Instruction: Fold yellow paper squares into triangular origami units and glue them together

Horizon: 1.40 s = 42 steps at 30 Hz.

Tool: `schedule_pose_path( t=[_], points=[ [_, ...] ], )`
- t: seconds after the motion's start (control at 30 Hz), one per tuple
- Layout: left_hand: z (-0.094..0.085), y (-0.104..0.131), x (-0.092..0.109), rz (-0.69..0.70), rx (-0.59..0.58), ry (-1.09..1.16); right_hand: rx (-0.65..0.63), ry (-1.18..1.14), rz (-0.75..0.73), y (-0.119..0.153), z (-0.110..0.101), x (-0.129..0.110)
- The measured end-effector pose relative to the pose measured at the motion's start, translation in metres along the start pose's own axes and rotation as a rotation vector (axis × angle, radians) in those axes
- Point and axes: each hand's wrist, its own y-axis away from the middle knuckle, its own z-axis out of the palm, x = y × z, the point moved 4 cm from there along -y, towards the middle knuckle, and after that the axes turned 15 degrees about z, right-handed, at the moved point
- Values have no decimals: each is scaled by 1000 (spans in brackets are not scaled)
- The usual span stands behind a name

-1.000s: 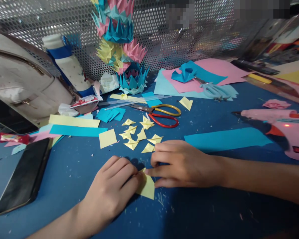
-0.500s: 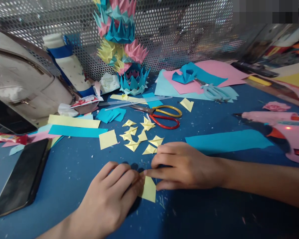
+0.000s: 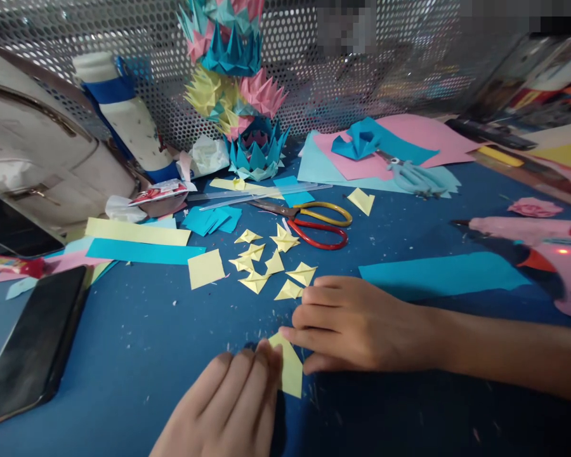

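Observation:
A small yellow paper piece (image 3: 291,369), with a folded slanting edge at its top, lies on the blue table under my fingertips. My left hand (image 3: 231,400) covers its left side, fingers pressed together on it. From the right, my right hand (image 3: 352,325) keeps its index fingertip on the top corner and its thumb by the right edge, the other fingers curled. Just beyond my hands are several folded yellow paper points (image 3: 302,273) and a flat yellow square (image 3: 206,269).
Scissors (image 3: 321,219) lie behind the folded points. A blue strip (image 3: 438,274) and a pink glue gun (image 3: 547,238) are on the right. Phone (image 3: 33,343), bag (image 3: 42,146) and bottle (image 3: 124,114) occupy the left. A folded-paper tower (image 3: 257,149) stands at the back by perforated metal.
My left hand has drawn down towards me and its fingers have straightened along the yellow paper's left side, showing more of the paper's top. My right hand stays at the paper. The view has shifted slightly.

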Motion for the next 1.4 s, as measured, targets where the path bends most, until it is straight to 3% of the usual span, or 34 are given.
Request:
schedule_pose_path(
  t=[0.2, 0.33, 0.4, 0.5, 0.57, 0.67, 0.93, 1.17, 1.27, 1.4],
  points=[
    [-3, 0, 2, -19, -10, -4, 32, -20, -84, 1, 1, -2],
    [-9, -5, -15, 0, -56, 96, 42, -37, -132, 0, -3, -4],
    [-11, -8, -27, -14, -12, 240, 44, -30, -137, 0, -4, -5],
    [-4, -11, -46, -143, 74, 551, 27, -19, -98, 1, 0, -5],
    [7, -11, -57, -306, 86, 708, -13, -23, -53, 0, 4, -4],
    [22, -15, -65, -409, 81, 860, -48, -49, -32, -1, 7, -5],
    [23, -28, -62, -482, 67, 975, -15, -244, 108, 0, 9, 0],
    [20, -28, -60, -646, 216, 1094, -67, -510, 368, -2, 6, 6],
    [17, -29, -52, -664, 258, 1170, -47, -635, 448, -3, 2, 8],
    [10, -25, -41, -638, 310, 1221, -149, -648, 510, -4, 4, 6]
  ],
)
